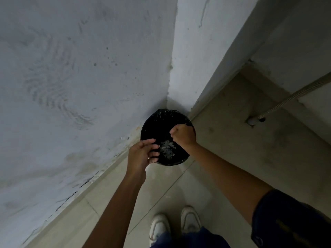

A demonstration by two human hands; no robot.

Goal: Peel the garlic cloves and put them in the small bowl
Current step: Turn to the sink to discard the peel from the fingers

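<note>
We stand over the bin [167, 138], a round one lined with black plastic and set in the corner where the wall [71, 68] meets the floor [223, 140]. Our left hand [141, 154] hangs above its near rim with fingers spread and loosely bent, holding nothing that we can make out. Our right hand [184, 136] is curled into a fist over the far side; the light is dim and the fingers hide the palm, so we cannot tell whether anything is held inside it.

Between and below the two hands, down in the bin, lies a pale scatter of skins [167, 149], which we take to be garlic peel. No clove and no small bowl shows here, so both must be somewhere out of sight.

As for handling, we judge the skins papery, almost weightless and prone to cling to damp fingers, so rubbing fingertips together over the opening should shed them better than shaking. A peeled clove would be firm, small and a little slick; we would pinch it across its fat middle between thumb and two fingers, lightly, since it bruises rather than breaks.

Below us, our shoes [175, 224] rest on the tiles.
</note>
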